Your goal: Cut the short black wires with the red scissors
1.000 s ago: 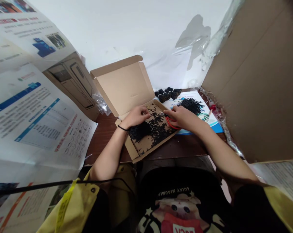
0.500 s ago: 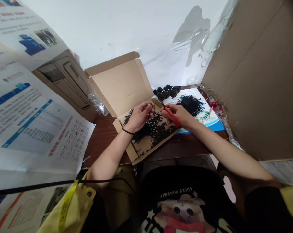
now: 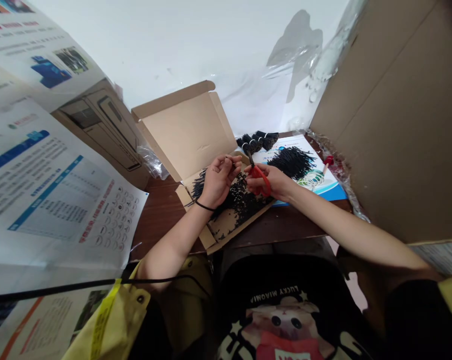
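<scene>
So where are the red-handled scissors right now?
In the head view, the red-handled scissors are in the right hand, over the right side of the open brown cardboard box, near tied black bundles.

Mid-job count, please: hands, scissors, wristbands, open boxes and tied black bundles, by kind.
Hands: 2 (left hand, right hand)
Scissors: 1
Wristband: 1
Open box: 1
Total: 5, leaving out the tied bundles, which overlap too much to count surely.
</scene>
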The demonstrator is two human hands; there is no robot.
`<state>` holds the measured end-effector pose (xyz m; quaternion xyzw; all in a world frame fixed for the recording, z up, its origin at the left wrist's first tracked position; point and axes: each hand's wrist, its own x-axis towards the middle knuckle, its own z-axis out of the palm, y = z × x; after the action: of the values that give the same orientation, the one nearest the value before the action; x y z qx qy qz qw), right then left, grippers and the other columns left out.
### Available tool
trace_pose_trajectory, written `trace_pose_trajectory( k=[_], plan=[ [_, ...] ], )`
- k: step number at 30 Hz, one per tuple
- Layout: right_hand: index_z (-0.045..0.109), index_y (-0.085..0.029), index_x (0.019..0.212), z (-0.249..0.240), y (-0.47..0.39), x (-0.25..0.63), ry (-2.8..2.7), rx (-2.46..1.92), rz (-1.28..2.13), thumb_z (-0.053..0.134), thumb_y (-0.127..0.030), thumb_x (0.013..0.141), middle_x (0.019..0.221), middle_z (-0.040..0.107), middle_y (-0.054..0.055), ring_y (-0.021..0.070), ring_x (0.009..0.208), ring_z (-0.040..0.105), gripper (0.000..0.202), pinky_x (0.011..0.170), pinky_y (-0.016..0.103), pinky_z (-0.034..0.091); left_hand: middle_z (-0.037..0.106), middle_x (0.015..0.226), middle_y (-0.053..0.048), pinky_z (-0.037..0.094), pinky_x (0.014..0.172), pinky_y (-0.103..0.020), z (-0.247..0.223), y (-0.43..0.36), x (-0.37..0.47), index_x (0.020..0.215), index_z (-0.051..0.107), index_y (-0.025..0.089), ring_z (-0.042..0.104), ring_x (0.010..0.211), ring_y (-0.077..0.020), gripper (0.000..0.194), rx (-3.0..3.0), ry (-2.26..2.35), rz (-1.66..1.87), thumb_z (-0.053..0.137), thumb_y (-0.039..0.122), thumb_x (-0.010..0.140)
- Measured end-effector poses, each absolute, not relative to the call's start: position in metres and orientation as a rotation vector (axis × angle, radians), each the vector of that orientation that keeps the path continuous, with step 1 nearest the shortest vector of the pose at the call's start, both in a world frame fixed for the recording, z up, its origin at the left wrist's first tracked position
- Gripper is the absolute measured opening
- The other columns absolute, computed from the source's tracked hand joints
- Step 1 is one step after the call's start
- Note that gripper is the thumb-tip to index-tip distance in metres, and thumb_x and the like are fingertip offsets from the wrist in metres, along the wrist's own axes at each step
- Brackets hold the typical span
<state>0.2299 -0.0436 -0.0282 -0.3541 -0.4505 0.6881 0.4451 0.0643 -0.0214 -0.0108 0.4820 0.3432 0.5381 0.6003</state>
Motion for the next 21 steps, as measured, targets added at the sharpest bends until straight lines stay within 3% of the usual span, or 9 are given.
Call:
trace_pose_trajectory(
  k=[4, 7, 10, 13, 15, 17, 21],
  plan=[
    [0.058, -0.021, 0.096, -0.032, -0.043, 0.228, -1.139, -0.872, 1.697, 0.081, -0.024, 0.058, 0.071, 0.059, -0.005, 0.01, 0.057, 0.06, 0.044, 0.047, 0.023, 0.045, 0.067, 0.096, -0.002, 0.051, 0.088, -0.023, -0.011, -0.023, 0.067, 0.083, 0.05, 0.017, 0.064, 0.085, -0.0064, 0.008, 1.014, 0.668, 1.269, 0.057, 0.02, 0.087],
    [0.057, -0.021, 0.096, -0.03, -0.044, 0.226, -1.127, -0.918, 1.618, 0.079, -0.025, 0.06, 0.068, 0.059, -0.005, 0.011, 0.055, 0.06, 0.042, 0.047, 0.024, 0.045, 0.067, 0.092, -0.003, 0.054, 0.082, -0.026, -0.009, -0.023, 0.065, 0.082, 0.049, 0.018, 0.065, 0.084, -0.0099, 0.009, 1.001, 0.657, 1.289, 0.057, 0.021, 0.086],
    [0.058, -0.021, 0.092, -0.029, -0.044, 0.226, -1.086, -1.011, 1.498, 0.079, -0.025, 0.06, 0.068, 0.059, -0.004, 0.0104, 0.055, 0.059, 0.039, 0.05, 0.026, 0.049, 0.066, 0.093, -0.004, 0.054, 0.07, -0.027, -0.007, -0.022, 0.059, 0.083, 0.048, 0.02, 0.064, 0.085, -0.0135, 0.01, 1.151, 0.842, 1.524, 0.053, 0.027, 0.088],
    [0.059, -0.021, 0.09, -0.028, -0.044, 0.226, -1.079, -1.037, 1.475, 0.079, -0.025, 0.059, 0.068, 0.06, -0.003, 0.0109, 0.056, 0.059, 0.038, 0.052, 0.027, 0.049, 0.065, 0.103, -0.006, 0.052, 0.078, -0.03, -0.004, -0.023, 0.054, 0.087, 0.052, 0.021, 0.06, 0.099, -0.0159, 0.005, 1.68, 1.007, 1.807, 0.051, 0.025, 0.089],
    [0.059, -0.021, 0.091, -0.028, -0.045, 0.226, -1.104, -1.029, 1.499, 0.078, -0.025, 0.06, 0.067, 0.06, -0.003, 0.0122, 0.055, 0.06, 0.037, 0.048, 0.026, 0.047, 0.065, 0.104, -0.005, 0.047, 0.089, -0.034, -0.003, -0.025, 0.053, 0.09, 0.056, 0.021, 0.057, 0.103, -0.0165, 0.004, 2.286, 0.92, 1.712, 0.052, 0.019, 0.088],
    [0.059, -0.021, 0.091, -0.027, -0.047, 0.226, -1.132, -1.001, 1.499, 0.078, -0.025, 0.059, 0.067, 0.06, -0.003, 0.0118, 0.055, 0.06, 0.038, 0.047, 0.025, 0.045, 0.067, 0.098, -0.003, 0.045, 0.092, -0.035, -0.005, -0.025, 0.053, 0.092, 0.057, 0.021, 0.057, 0.101, -0.0165, 0.01, 2.789, 0.681, 1.388, 0.05, 0.015, 0.088],
    [0.06, -0.02, 0.09, -0.027, -0.048, 0.224, -1.119, -0.943, 1.468, 0.082, -0.026, 0.053, 0.072, 0.064, -0.003, 0.0096, 0.058, 0.059, 0.043, 0.057, 0.026, 0.05, 0.065, 0.093, -0.006, 0.048, 0.081, -0.031, -0.013, -0.022, 0.053, 0.097, 0.056, 0.019, 0.057, 0.089, -0.0159, 0.012, 3.021, 0.543, 1.062, 0.046, 0.016, 0.091]
  ],
)
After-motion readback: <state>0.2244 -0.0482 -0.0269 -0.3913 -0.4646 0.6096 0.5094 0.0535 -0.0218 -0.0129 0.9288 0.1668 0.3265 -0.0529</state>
